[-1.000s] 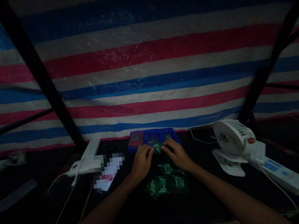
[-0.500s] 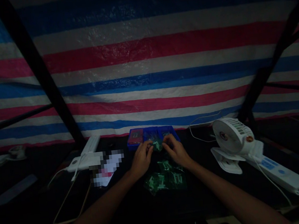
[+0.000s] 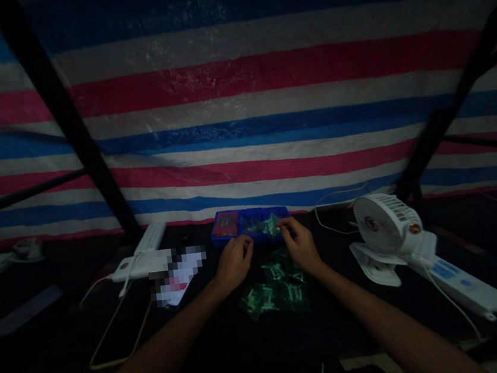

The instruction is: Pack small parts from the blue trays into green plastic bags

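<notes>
My right hand (image 3: 300, 245) pinches the edge of a small clear-and-green plastic bag (image 3: 269, 225) with pale pieces inside, over the right part of a blue compartment tray (image 3: 228, 241). In front of the tray's left part, my left hand (image 3: 234, 261) has its fingers curled together, with nothing visible in them. Red packets (image 3: 226, 224) fill the tray's left compartment. Nearer to me, between my forearms, lie several similar green bags (image 3: 276, 294) holding pale stick-like pieces, partly overlapping on the dark table.
At right stand a white clip fan (image 3: 381, 225) and a white power strip (image 3: 464, 284) with cables. On the left are a phone (image 3: 182, 278), a white power bank (image 3: 138, 266) and a gold-edged dark phone-like slab (image 3: 119, 336). Striped sheeting (image 3: 240, 115) hangs behind black frame bars (image 3: 65, 117).
The small bag, held between both hands before, has moved right with my right hand. My left hand has let go of it and stays near the tray's front.
</notes>
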`<state>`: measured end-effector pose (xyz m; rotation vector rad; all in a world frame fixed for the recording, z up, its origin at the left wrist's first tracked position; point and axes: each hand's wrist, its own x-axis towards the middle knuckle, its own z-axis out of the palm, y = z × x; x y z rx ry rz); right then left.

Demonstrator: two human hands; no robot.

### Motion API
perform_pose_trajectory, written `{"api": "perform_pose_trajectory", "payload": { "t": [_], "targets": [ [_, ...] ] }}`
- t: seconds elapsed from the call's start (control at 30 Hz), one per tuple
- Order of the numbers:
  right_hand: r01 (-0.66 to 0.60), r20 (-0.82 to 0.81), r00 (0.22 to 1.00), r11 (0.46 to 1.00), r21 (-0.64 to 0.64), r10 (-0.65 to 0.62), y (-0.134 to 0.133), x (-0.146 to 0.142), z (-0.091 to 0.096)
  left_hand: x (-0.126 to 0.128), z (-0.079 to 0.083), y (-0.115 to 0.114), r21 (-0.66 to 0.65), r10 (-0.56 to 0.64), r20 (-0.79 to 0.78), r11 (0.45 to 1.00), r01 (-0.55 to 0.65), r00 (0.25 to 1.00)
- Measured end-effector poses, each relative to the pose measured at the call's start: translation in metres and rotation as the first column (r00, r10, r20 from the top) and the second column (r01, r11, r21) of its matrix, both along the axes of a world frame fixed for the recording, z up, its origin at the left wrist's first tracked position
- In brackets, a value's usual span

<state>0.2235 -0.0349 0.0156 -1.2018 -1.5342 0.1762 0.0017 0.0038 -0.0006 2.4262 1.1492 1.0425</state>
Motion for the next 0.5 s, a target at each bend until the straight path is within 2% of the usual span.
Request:
{"api": "perform_pose_trajectory", "payload": {
  "t": [0.1, 0.23, 0.33, 0.5],
  "targets": [
    [0.079, -0.047, 0.996, 0.997, 0.012, -0.079, 0.0020, 0.0030, 0.0001, -0.0006, -0.0013, 0.0000, 0.044, 0.025, -0.140, 0.999, -0.019, 0.990],
    [0.116, -0.073, 0.990, 0.993, -0.013, -0.117, 0.0045, 0.0044, -0.0008, -0.0008, 0.0025, -0.0032, 0.108, 0.101, -0.257, 0.991, -0.076, 0.961],
    [0.102, -0.076, 0.992, 0.994, -0.027, -0.104, 0.0053, 0.0036, -0.0019, -0.0006, 0.0051, -0.0056, 0.135, 0.150, -0.313, 0.984, -0.112, 0.938],
    [0.103, -0.080, 0.991, 0.994, -0.024, -0.104, 0.0058, 0.0024, -0.0039, -0.0001, 0.0039, -0.0069, 0.125, 0.150, -0.353, 0.986, -0.112, 0.923]
  ]
}}
